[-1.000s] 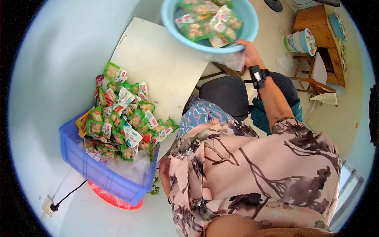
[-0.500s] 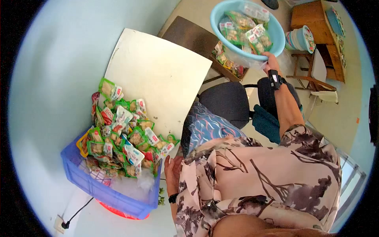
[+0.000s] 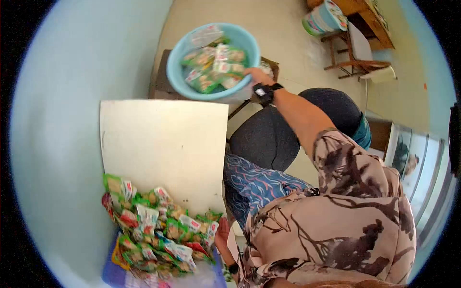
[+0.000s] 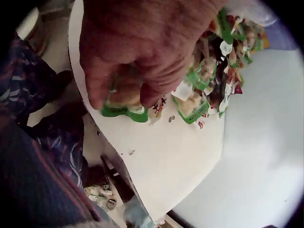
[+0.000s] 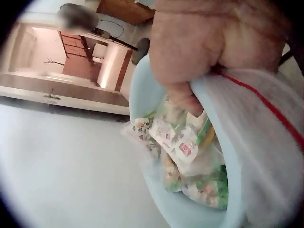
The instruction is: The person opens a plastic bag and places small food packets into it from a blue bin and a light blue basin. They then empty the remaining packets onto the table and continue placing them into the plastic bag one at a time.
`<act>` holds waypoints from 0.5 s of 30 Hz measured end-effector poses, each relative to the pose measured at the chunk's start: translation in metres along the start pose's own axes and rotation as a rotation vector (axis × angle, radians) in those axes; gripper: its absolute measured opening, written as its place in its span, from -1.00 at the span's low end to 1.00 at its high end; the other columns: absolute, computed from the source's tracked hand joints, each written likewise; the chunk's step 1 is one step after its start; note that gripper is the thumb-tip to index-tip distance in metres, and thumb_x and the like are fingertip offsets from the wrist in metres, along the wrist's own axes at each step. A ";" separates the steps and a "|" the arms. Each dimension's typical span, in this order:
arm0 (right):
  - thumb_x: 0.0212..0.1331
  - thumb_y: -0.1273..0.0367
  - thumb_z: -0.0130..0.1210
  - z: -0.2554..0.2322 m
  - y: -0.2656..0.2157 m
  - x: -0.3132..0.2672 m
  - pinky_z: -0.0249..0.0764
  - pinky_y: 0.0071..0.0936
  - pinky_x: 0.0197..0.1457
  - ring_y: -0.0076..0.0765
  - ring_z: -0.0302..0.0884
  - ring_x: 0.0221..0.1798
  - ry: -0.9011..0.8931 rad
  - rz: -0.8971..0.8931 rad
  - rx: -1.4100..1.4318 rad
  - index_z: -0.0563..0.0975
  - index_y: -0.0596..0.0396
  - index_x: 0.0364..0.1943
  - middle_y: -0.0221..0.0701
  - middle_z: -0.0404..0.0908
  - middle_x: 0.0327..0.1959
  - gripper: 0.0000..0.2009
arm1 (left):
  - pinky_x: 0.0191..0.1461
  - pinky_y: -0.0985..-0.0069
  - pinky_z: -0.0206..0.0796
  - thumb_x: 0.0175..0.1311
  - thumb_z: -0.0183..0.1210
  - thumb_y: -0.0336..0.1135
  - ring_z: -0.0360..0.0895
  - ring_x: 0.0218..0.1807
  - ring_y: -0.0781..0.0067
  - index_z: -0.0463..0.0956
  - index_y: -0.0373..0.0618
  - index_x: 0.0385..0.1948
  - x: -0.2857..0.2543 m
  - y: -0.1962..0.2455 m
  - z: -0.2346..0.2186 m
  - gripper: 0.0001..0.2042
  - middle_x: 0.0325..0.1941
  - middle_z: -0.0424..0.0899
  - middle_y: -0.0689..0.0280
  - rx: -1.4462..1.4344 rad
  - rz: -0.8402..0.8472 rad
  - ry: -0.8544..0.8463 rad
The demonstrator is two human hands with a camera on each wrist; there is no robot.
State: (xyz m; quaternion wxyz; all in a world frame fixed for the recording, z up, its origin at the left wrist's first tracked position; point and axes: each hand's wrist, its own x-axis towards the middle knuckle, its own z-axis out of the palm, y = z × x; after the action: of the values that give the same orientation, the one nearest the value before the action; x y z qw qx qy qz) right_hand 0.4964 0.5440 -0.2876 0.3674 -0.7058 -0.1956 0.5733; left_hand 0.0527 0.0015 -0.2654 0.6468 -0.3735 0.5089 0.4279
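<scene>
My right hand (image 3: 260, 76) grips the rim of a light-blue bowl (image 3: 171, 72) holding several green-and-white food packets (image 3: 223, 60). In the right wrist view, fingers of the right hand (image 5: 213, 42) reach over the rim (image 5: 232, 156) beside clear plastic with a red strip (image 5: 266, 99). My left hand (image 3: 222, 236) is by the white table's edge, beside heaped packets (image 3: 182, 230). The left wrist view shows the left hand (image 4: 142, 42) with loosely bent fingers close over a green-edged packet (image 4: 124, 97); contact is unclear.
A blue crate (image 3: 113, 273) stands below the heap at the white tabletop (image 3: 163, 144). Behind it, a dark table (image 3: 162, 77) is partly under the bowl. Dark chairs (image 3: 264, 137) stand to the right; a bucket (image 3: 321, 20) and wooden chair (image 3: 359, 43) are farther off.
The head view has turned, so the tabletop and heap sit lower. My right hand has carried the bowl left, over the dark table's area. The left hand stays by the table's edge.
</scene>
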 end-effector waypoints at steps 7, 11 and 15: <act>0.08 0.24 0.12 0.091 -0.022 -0.046 0.32 -0.42 -0.52 -0.39 0.36 -0.63 0.084 0.234 -0.090 0.60 0.16 -0.40 -0.37 0.54 -0.58 -0.76 | 0.38 0.12 0.21 0.33 -0.03 -0.31 0.32 0.28 -0.10 0.23 -0.40 0.16 -0.024 0.026 0.016 -0.56 0.21 0.37 -0.16 -0.099 0.003 0.124; 0.08 0.15 0.19 0.068 0.067 0.039 0.36 -0.41 -0.49 -0.39 0.45 -0.56 -0.057 0.169 -0.072 0.57 0.28 -0.41 -0.34 0.53 -0.56 -0.64 | 0.37 0.11 0.23 0.32 -0.03 -0.31 0.34 0.27 -0.11 0.23 -0.40 0.16 -0.030 0.052 0.030 -0.56 0.19 0.38 -0.17 -0.166 -0.014 0.149; 0.00 -0.15 0.22 0.094 0.039 -0.016 0.30 -0.43 -0.55 -0.42 0.37 -0.61 0.073 0.121 -0.185 0.54 0.18 -0.47 -0.37 0.50 -0.59 -0.44 | 0.35 0.10 0.25 0.31 -0.03 -0.30 0.35 0.26 -0.13 0.23 -0.40 0.16 -0.020 0.069 0.034 -0.56 0.18 0.39 -0.17 -0.204 -0.004 0.099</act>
State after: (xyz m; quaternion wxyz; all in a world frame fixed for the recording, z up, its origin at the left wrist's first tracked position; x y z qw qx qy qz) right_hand 0.3967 0.5350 -0.3122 0.2725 -0.7674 -0.1914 0.5479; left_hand -0.0027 0.0543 -0.2417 0.5805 -0.4592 0.4932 0.4571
